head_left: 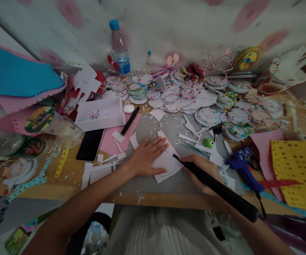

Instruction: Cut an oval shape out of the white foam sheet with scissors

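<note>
The white card (169,167) lies on the grey mat (149,186), close to the front edge of the table. The left hand (149,156) is flat upon it, with its fingers spread; it presses the card and does not grasp it. The right hand (203,170) has its fingers closed around a long black tool (219,187), whose tip meets the card beside a curved line. Whether this tip is a blade or a pen, one cannot tell.

To do this tracing well, the person should probably follow the curve slowly, with light and even pressure, and turn the card little by little instead of twisting the wrist. The left fingertips are near the tip, so it would be wise to place them away from its path. The loose scraps (195,143) should not slip under the card.

As for writing, the board (8,214) at lower left shows the letters "de" after another character. The standing bottle (121,53) has a blue label, the lying bottle (33,146) a green and red one, and the paper cup (282,79) bears print, but these are too small to read.
</note>
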Available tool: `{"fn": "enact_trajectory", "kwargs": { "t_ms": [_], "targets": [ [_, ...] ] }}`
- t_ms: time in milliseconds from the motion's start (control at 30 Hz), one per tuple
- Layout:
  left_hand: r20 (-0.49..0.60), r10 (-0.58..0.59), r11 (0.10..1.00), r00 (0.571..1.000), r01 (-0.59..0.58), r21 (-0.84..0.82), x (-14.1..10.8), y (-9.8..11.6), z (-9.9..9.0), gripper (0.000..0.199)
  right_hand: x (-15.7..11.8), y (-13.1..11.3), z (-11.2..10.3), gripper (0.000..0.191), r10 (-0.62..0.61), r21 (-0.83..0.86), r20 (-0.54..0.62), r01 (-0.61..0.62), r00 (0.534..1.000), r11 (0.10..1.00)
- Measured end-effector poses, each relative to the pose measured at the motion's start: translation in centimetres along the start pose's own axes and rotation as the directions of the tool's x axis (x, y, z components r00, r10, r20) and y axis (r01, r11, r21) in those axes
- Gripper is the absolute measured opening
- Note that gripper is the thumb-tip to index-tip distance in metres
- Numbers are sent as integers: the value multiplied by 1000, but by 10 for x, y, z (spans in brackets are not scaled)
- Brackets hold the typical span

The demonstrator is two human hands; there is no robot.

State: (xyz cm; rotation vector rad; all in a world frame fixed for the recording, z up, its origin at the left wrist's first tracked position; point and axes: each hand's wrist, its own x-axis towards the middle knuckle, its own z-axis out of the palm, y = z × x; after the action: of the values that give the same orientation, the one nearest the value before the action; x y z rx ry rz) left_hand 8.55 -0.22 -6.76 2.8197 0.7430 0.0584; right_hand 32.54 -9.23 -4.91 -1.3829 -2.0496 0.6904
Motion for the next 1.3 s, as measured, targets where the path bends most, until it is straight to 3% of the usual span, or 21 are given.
{"fn": "enact_trajectory", "kwargs": {
  "t_ms": [300,633,1033,1300],
  "targets": [
    [0,-4,1000,1000,4,-13,0,0,1,84,0,-1,1,24,-16,9,51,16,999,1000],
    [-11,-16,999,1000,16,-43,1,1,1,85,4,-8,1,25,-136,-23,26,137,990,990],
    [-1,-24,999,1000,24,-22,2,2,-2,84,-12,-20,14,24,-12,-52,-74,8,997,999],
    [-13,-16,1000,1000,16,-13,1,1,-1,85,-25,-24,31,27,77,-38,-196,-86,978,996]
  ]
}}
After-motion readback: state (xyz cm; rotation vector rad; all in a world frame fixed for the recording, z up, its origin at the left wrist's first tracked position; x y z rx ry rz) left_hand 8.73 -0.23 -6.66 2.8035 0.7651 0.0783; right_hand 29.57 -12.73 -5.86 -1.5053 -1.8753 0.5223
